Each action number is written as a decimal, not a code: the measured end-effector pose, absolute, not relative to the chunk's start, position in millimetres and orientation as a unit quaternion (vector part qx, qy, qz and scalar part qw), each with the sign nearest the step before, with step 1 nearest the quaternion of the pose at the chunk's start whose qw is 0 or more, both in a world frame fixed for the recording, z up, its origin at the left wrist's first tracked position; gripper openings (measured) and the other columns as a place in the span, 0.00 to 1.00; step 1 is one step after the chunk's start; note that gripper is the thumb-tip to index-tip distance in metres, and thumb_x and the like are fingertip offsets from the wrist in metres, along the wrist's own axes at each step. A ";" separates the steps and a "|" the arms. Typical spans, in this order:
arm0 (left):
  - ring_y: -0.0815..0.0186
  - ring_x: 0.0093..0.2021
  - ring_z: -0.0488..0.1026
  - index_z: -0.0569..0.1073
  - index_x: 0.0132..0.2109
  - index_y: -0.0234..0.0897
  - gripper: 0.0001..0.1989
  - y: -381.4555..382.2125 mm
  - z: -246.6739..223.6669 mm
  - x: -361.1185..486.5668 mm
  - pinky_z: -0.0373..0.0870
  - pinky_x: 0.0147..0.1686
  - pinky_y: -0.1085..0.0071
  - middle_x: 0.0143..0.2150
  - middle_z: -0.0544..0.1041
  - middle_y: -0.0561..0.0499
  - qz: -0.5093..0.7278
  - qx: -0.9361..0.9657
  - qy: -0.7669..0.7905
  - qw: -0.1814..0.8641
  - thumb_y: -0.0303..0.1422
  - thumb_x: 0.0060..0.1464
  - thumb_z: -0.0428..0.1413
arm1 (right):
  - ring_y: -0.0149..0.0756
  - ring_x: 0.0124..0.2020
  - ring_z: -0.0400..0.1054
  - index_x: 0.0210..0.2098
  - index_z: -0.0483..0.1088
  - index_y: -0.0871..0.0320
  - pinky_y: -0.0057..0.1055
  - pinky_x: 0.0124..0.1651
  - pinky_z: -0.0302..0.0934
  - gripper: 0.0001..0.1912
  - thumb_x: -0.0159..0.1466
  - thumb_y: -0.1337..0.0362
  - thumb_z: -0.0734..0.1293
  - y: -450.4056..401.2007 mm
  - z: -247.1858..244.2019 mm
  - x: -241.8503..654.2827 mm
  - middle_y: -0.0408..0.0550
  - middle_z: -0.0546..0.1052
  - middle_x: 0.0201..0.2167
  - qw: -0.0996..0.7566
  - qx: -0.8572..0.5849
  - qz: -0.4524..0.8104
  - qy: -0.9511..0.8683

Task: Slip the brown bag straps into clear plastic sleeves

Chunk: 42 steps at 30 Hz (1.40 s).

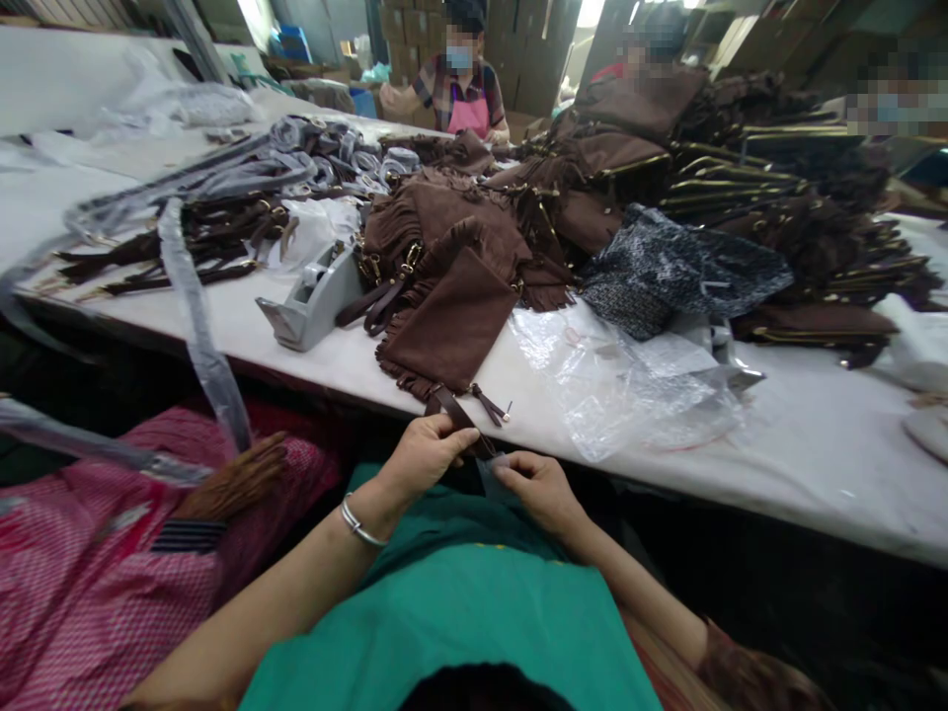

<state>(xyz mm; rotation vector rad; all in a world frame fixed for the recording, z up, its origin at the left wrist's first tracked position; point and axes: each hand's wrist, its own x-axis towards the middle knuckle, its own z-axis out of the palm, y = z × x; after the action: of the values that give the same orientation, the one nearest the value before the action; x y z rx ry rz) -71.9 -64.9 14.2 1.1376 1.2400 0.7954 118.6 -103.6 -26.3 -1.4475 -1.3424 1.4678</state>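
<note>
A brown fringed bag (pixel 451 321) lies at the table's front edge, its wrist strap (pixel 448 403) hanging toward me. My left hand (pixel 426 454) pinches that strap between thumb and fingers just off the edge. Close beside it, my right hand (pixel 540 489) grips a small piece of clear plastic (pixel 495 476) at the strap's lower end. Whether the plastic is wrapped around the strap or only touches it, I cannot tell. A zipper pull with thin brown tassels (pixel 490 405) rests on the table near my fingers.
A grey tape dispenser (pixel 307 301) stands left of the bag. Brown bags (pixel 637 148) are heaped behind, with clear plastic bags (pixel 622 385) at right. Plastic-wrapped straps (pixel 199 326) hang at left, by a co-worker's hand (pixel 237 479). Another person (pixel 470 99) is across the table.
</note>
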 end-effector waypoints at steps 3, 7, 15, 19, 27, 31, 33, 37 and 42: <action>0.71 0.22 0.67 0.78 0.37 0.32 0.15 -67.6 10.4 -69.9 0.63 0.23 0.74 0.28 0.79 0.50 0.337 0.522 0.552 0.555 0.41 0.50 0.59 | 0.34 0.29 0.68 0.32 0.78 0.62 0.30 0.36 0.61 0.11 0.56 0.60 0.68 -102.8 -28.3 120.2 0.45 0.77 0.27 0.332 -0.557 0.567 -0.508; 0.68 0.27 0.69 0.79 0.35 0.33 0.14 -71.0 5.6 -63.3 0.65 0.28 0.74 0.29 0.78 0.51 0.338 0.567 0.552 0.509 0.41 0.52 0.58 | 0.34 0.30 0.68 0.34 0.78 0.62 0.30 0.36 0.60 0.12 0.56 0.60 0.68 -101.7 -27.4 119.6 0.45 0.78 0.28 0.334 -0.534 0.591 -0.503; 0.64 0.30 0.73 0.78 0.34 0.32 0.13 -64.3 13.4 -53.7 0.68 0.31 0.72 0.30 0.79 0.49 0.339 0.578 0.564 0.482 0.39 0.53 0.57 | 0.34 0.30 0.67 0.31 0.78 0.60 0.30 0.37 0.60 0.11 0.56 0.59 0.68 -105.0 -24.7 129.3 0.44 0.77 0.27 0.343 -0.526 0.595 -0.502; 0.63 0.33 0.75 0.79 0.37 0.33 0.13 -63.7 13.9 -52.2 0.69 0.34 0.71 0.33 0.81 0.48 0.345 0.585 0.559 0.476 0.39 0.54 0.56 | 0.33 0.28 0.66 0.30 0.78 0.61 0.29 0.34 0.59 0.12 0.56 0.58 0.68 -105.9 -27.4 130.5 0.44 0.76 0.25 0.348 -0.533 0.597 -0.488; 0.67 0.27 0.72 0.78 0.34 0.33 0.12 -64.2 14.6 -55.8 0.67 0.28 0.73 0.29 0.80 0.50 0.352 0.539 0.565 0.516 0.39 0.52 0.58 | 0.33 0.27 0.66 0.27 0.77 0.61 0.29 0.34 0.59 0.10 0.54 0.60 0.69 -104.1 -29.5 126.7 0.43 0.75 0.23 0.336 -0.558 0.574 -0.496; 0.70 0.24 0.69 0.77 0.36 0.33 0.13 -61.2 16.6 -58.4 0.64 0.25 0.74 0.28 0.79 0.51 0.367 0.515 0.559 0.536 0.40 0.52 0.58 | 0.32 0.26 0.65 0.24 0.75 0.60 0.28 0.32 0.59 0.08 0.53 0.61 0.70 -104.7 -29.4 124.3 0.43 0.74 0.21 0.331 -0.571 0.551 -0.510; 0.70 0.23 0.68 0.77 0.34 0.33 0.13 -61.7 15.3 -58.0 0.64 0.25 0.74 0.27 0.78 0.51 0.363 0.519 0.559 0.536 0.40 0.51 0.58 | 0.32 0.26 0.65 0.23 0.74 0.60 0.28 0.33 0.59 0.08 0.53 0.62 0.70 -105.0 -29.2 123.1 0.43 0.74 0.21 0.328 -0.573 0.543 -0.518; 0.71 0.22 0.67 0.75 0.30 0.33 0.14 -66.3 9.2 -56.3 0.62 0.24 0.74 0.24 0.76 0.51 0.351 0.522 0.562 0.536 0.42 0.51 0.58 | 0.32 0.25 0.65 0.24 0.74 0.60 0.29 0.33 0.59 0.08 0.53 0.61 0.70 -105.1 -29.7 122.2 0.43 0.74 0.21 0.327 -0.571 0.547 -0.518; 0.73 0.19 0.63 0.74 0.30 0.34 0.15 -71.3 4.0 -57.5 0.58 0.20 0.75 0.21 0.73 0.54 0.339 0.513 0.560 0.555 0.43 0.52 0.57 | 0.32 0.25 0.66 0.26 0.75 0.61 0.29 0.32 0.59 0.09 0.53 0.60 0.71 -105.9 -31.5 122.3 0.44 0.75 0.22 0.333 -0.562 0.574 -0.493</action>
<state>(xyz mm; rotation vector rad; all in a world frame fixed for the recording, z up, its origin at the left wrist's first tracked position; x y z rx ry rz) -57.5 -71.3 4.0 1.2111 1.3234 0.8014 122.3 -105.9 -31.5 -1.4687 -1.2881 1.4993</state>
